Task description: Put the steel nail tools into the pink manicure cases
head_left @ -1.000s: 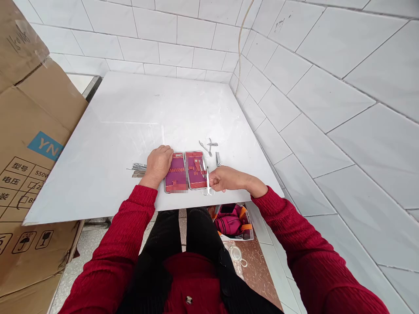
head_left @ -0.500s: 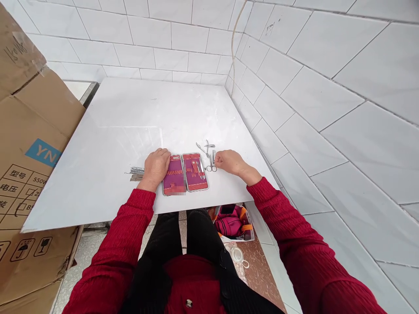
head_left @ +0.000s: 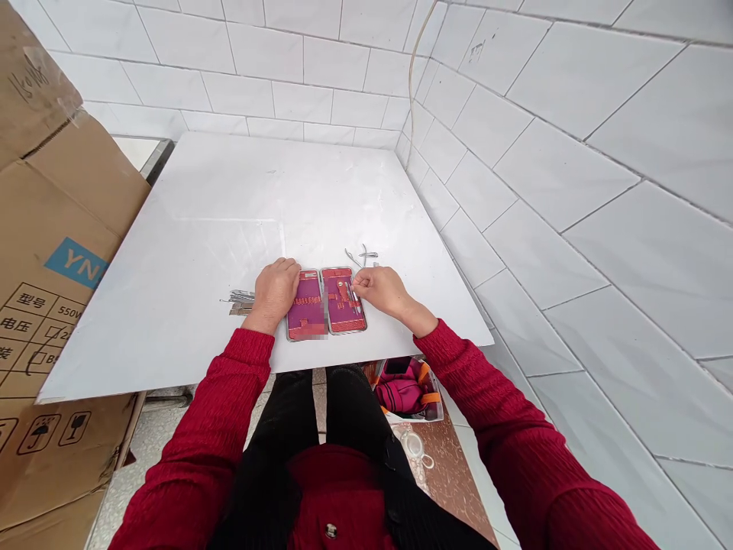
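Note:
A manicure case [head_left: 308, 310] lies opened flat on the white table, purple inside with red trim and elastic loops. My left hand [head_left: 276, 290] grips its left edge, fingers curled over the rim. My right hand [head_left: 382, 290] is at the right edge of the case, thumb and fingertips pinched together; whatever is between them is too small to make out. Slim metal tools [head_left: 353, 298] sit in loops of the right half. Just beyond my right hand lie metal nippers [head_left: 356, 258] and a nail clipper [head_left: 369, 254]. The scissors are hidden by my right hand.
Several metal tools [head_left: 241, 296] lie left of my left hand. A large cardboard box [head_left: 57, 198] stands at the table's left side. Tiled walls border the table [head_left: 229, 183] behind and right. Below its front edge is a bag with pink cloth [head_left: 401, 393].
My right hand has moved left from beside the scissors to the right edge of the case, still pinched. My left hand keeps its place on the case.

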A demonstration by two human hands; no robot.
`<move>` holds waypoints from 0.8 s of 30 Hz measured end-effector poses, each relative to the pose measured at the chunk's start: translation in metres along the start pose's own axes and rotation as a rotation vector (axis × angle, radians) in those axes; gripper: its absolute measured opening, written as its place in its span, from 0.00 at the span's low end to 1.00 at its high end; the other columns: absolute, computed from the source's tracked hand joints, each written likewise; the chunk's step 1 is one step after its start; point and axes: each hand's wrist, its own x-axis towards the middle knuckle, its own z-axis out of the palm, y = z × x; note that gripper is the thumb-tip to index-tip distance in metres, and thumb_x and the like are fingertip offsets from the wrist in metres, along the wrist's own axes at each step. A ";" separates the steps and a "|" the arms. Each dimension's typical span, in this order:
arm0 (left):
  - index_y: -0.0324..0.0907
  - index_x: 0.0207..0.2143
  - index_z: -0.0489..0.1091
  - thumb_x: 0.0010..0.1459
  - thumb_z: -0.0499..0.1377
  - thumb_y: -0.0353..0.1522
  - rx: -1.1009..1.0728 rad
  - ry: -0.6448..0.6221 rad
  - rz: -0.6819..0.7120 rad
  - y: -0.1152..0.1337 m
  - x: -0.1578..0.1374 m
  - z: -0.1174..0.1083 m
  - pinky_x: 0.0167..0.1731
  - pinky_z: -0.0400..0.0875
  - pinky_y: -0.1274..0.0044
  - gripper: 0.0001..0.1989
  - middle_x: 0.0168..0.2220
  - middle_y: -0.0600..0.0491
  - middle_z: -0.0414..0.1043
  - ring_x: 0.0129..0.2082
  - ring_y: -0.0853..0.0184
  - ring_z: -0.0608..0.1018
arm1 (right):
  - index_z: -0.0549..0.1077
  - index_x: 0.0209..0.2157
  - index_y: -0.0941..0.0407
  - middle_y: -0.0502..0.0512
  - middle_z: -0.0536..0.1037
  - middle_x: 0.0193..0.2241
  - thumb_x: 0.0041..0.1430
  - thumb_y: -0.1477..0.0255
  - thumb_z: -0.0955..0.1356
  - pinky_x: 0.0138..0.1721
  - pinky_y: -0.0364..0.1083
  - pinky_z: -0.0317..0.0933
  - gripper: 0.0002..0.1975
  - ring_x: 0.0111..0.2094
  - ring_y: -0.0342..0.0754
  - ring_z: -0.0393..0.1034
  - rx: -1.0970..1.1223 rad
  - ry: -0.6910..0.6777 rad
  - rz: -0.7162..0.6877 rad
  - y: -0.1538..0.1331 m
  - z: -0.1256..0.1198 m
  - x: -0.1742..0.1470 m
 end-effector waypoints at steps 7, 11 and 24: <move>0.43 0.38 0.73 0.69 0.47 0.29 -0.010 0.002 -0.004 0.000 -0.001 0.001 0.41 0.68 0.65 0.15 0.42 0.45 0.77 0.45 0.55 0.76 | 0.80 0.31 0.58 0.62 0.83 0.34 0.63 0.74 0.66 0.33 0.46 0.57 0.10 0.38 0.53 0.76 -0.393 -0.061 0.066 -0.028 0.005 0.006; 0.43 0.38 0.73 0.69 0.48 0.29 -0.007 0.002 -0.006 0.000 -0.001 0.001 0.42 0.68 0.65 0.14 0.43 0.45 0.77 0.47 0.54 0.76 | 0.80 0.37 0.59 0.67 0.83 0.38 0.64 0.71 0.67 0.35 0.47 0.61 0.10 0.42 0.57 0.77 -0.456 -0.136 0.098 -0.036 0.002 0.013; 0.42 0.37 0.73 0.69 0.48 0.29 -0.005 -0.001 -0.008 0.001 -0.002 0.003 0.43 0.69 0.64 0.14 0.42 0.43 0.77 0.46 0.54 0.75 | 0.80 0.40 0.62 0.68 0.83 0.36 0.61 0.74 0.71 0.44 0.48 0.70 0.08 0.44 0.59 0.79 -0.491 -0.325 0.205 -0.056 0.001 0.040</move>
